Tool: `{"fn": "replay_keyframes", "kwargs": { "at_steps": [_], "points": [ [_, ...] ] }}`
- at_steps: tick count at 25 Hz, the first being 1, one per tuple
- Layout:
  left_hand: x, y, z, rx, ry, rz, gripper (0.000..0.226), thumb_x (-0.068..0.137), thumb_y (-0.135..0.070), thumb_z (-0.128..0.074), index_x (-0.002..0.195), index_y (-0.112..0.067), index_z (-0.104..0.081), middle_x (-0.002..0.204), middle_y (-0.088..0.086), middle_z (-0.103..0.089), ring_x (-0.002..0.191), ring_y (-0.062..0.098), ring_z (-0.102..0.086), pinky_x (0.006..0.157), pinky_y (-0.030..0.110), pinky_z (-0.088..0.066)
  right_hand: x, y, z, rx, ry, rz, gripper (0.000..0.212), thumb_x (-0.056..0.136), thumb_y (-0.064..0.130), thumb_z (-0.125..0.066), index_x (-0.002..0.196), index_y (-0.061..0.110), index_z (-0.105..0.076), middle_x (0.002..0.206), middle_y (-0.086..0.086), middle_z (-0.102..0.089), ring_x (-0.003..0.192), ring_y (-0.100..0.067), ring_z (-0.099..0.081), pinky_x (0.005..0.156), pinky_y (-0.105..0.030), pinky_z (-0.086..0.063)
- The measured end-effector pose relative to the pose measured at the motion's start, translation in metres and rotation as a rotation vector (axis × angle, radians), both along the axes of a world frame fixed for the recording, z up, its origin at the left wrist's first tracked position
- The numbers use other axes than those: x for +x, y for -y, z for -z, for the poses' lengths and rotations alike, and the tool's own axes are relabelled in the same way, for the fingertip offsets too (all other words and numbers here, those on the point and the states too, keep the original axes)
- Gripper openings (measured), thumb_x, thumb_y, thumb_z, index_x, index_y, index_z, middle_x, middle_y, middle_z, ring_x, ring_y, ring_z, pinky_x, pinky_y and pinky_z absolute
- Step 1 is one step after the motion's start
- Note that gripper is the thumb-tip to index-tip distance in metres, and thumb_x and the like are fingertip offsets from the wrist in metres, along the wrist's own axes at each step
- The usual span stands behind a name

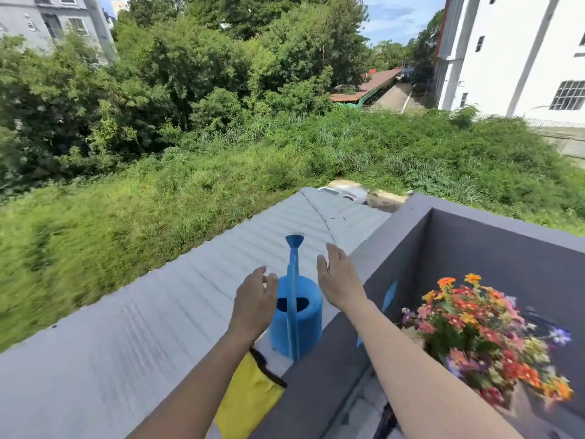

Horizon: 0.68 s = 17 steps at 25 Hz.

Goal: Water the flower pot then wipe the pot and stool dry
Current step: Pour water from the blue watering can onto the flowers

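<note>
A blue watering can (300,318) stands on top of the grey balcony wall (319,384), its long spout pointing away from me. My left hand (254,304) hovers just left of the can, fingers apart, holding nothing. My right hand (340,280) is spread open just right of the can, above the wall. A yellow cloth with a black edge (250,399) hangs over the wall right below the can. Inside the balcony at the lower right stands a bunch of orange, red and purple flowers (484,337); its pot and the stool are hidden.
Beyond the wall lies a pale corrugated metal roof (142,312), then a steep drop to tall grass and trees. The grey wall turns a corner (424,210) at the back right. White buildings stand far off at both sides.
</note>
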<state>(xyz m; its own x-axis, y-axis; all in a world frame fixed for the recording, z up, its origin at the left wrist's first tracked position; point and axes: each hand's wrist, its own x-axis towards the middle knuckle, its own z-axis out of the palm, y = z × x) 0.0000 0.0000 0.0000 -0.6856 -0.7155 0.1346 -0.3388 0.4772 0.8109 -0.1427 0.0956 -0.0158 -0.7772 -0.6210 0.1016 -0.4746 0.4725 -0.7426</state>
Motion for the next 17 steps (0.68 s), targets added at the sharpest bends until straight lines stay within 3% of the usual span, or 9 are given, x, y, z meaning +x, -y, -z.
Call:
{"fn": "replay_keyframes", "kwargs": {
  "at_steps": [2,5,9,13,17],
  "points": [
    [-0.005,-0.011,0.020,0.116,-0.043,-0.015,0.044,0.097,-0.037,-0.039,0.129,-0.011,-0.051,0.101,-0.003,-0.064,0.093,0.013,-0.059,0.073,0.013,-0.042,-0.003,0.007,0.023,0.017,0.070,0.027,0.055,0.100,0.033,-0.025,0.148,0.007,-0.021,0.157,-0.010,-0.023,0.143,-0.023,-0.022,0.115,-0.035,-0.021],
    [-0.011,-0.031,0.049,0.244,-0.093,-0.017,0.032,0.093,-0.039,-0.047,0.117,-0.018,-0.054,0.071,-0.004,-0.057,0.065,0.010,-0.055,0.057,0.014,-0.041,-0.004,0.017,0.062,0.066,0.185,0.014,0.053,0.100,0.035,-0.024,0.149,0.012,-0.023,0.155,-0.008,-0.026,0.142,-0.022,-0.026,0.114,-0.037,-0.024],
    [-0.023,-0.047,0.067,0.376,-0.209,-0.124,0.014,0.092,-0.035,-0.051,0.106,-0.036,-0.047,0.081,-0.003,-0.064,0.067,0.010,-0.061,0.060,0.017,-0.047,-0.001,0.024,0.085,0.008,0.257,-0.015,0.051,0.100,0.032,-0.024,0.148,0.013,-0.027,0.155,-0.003,-0.031,0.141,-0.017,-0.029,0.113,-0.030,-0.023],
    [-0.029,-0.071,0.071,0.361,-0.317,-0.309,0.032,0.089,-0.029,-0.059,0.119,-0.019,-0.056,0.088,-0.003,-0.068,0.074,0.001,-0.063,0.063,0.002,-0.042,0.002,0.015,0.092,-0.042,0.345,-0.011,0.050,0.099,0.033,-0.026,0.148,0.019,-0.028,0.154,0.003,-0.033,0.141,-0.013,-0.029,0.114,-0.028,-0.023],
    [-0.031,-0.067,0.073,0.312,-0.303,-0.376,0.037,0.084,-0.027,-0.066,0.116,-0.010,-0.063,0.084,0.002,-0.070,0.068,0.009,-0.062,0.062,0.005,-0.045,0.005,0.003,0.095,-0.029,0.297,-0.009,0.052,0.100,0.037,-0.025,0.149,0.020,-0.025,0.155,0.004,-0.030,0.142,-0.011,-0.028,0.115,-0.027,-0.022]
  ]
}}
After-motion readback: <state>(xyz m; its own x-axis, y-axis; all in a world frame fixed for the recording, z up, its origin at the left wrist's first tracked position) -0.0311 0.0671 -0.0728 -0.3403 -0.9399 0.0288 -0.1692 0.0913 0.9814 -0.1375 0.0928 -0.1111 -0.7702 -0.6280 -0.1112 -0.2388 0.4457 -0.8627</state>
